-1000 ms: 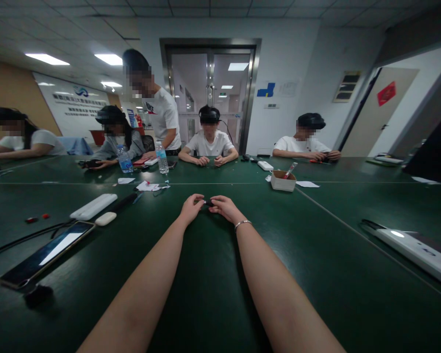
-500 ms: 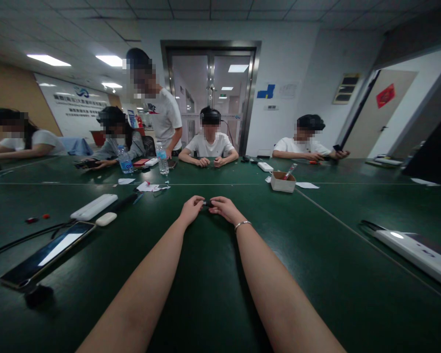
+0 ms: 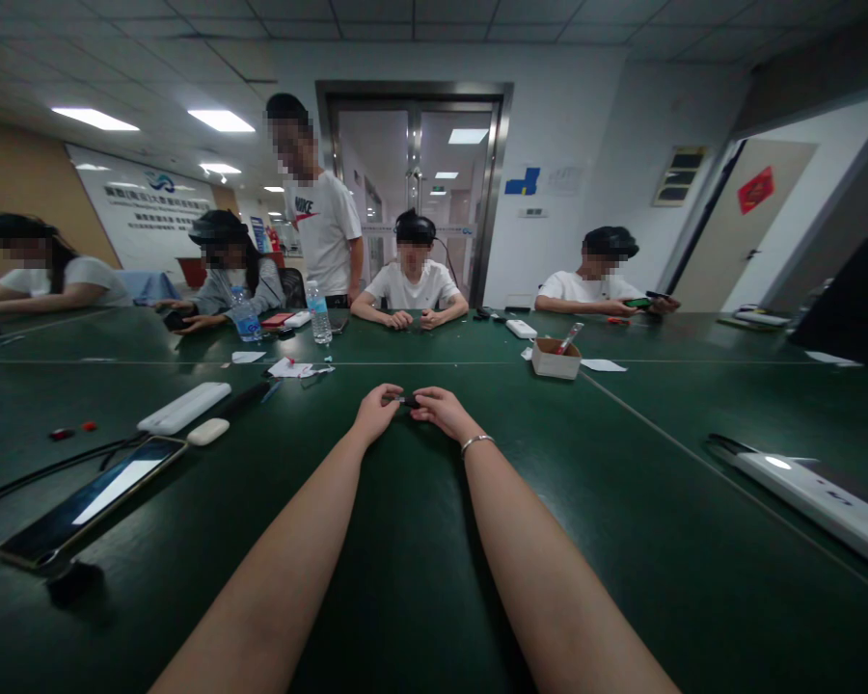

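Observation:
Both hands meet low over the green table (image 3: 405,540), with a small black object (image 3: 409,401) between them. It has a light, metallic-looking end on the left; its kind is too small to make out. My left hand (image 3: 377,414) is closed, its fingertips pinching that light end. Thumb and fingers of my right hand (image 3: 445,413) are closed on the dark end, hiding part of it. A silver bangle (image 3: 476,441) circles my right wrist.
On the left lie a phone (image 3: 94,501), a white power bank (image 3: 184,409), a white oval case (image 3: 208,432) and cables. Ahead stand a small box (image 3: 556,360) and two water bottles (image 3: 319,316). At right lies a white device (image 3: 825,496). Several people are around the table's far side.
My hands and the small black object stay almost in place. Across the table, the standing person has shifted right and straightened; the seated person at right now holds something with a green face.

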Demonstrator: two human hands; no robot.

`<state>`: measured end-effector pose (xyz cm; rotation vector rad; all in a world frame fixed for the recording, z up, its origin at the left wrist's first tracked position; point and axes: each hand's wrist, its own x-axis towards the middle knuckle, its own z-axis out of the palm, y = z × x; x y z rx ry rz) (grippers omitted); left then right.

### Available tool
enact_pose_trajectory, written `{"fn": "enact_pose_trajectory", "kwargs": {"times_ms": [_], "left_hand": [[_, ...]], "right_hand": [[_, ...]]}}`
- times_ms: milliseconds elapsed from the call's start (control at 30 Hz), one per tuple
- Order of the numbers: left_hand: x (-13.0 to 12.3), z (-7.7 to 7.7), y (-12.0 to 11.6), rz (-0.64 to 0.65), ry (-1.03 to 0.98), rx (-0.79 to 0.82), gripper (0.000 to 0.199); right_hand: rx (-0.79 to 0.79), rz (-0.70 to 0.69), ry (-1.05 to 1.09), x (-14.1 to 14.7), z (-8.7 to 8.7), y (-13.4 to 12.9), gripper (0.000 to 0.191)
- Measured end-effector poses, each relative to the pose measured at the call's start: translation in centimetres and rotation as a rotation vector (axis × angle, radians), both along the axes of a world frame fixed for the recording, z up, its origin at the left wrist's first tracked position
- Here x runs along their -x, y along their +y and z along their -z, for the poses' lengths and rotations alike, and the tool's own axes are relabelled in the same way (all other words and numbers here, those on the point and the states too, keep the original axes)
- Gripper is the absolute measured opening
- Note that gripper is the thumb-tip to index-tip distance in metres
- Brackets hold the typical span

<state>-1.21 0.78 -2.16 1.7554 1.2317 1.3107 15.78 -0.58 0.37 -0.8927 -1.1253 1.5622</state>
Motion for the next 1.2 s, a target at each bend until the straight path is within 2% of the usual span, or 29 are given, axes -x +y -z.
{"fn": "enact_pose_trajectory", "kwargs": {"times_ms": [300, 933, 1200], "left_hand": [[-0.2, -0.2, -0.2, -0.001, -0.006, 0.054, 0.023], [-0.4, -0.7, -0.8, 0.005, 0.008, 0.053, 0.031], [-0.3, -1.0, -1.1, -0.010, 0.148, 0.017, 0.023]], "right_hand": [[-0.002, 0.009, -0.002, 0.0, 0.0, 0.0, 0.011], [0.010, 0.003, 0.008, 0.0, -0.1, -0.1, 0.011], [0.006, 0.009, -0.002, 0.0, -0.1, -0.1, 0.010]]}}
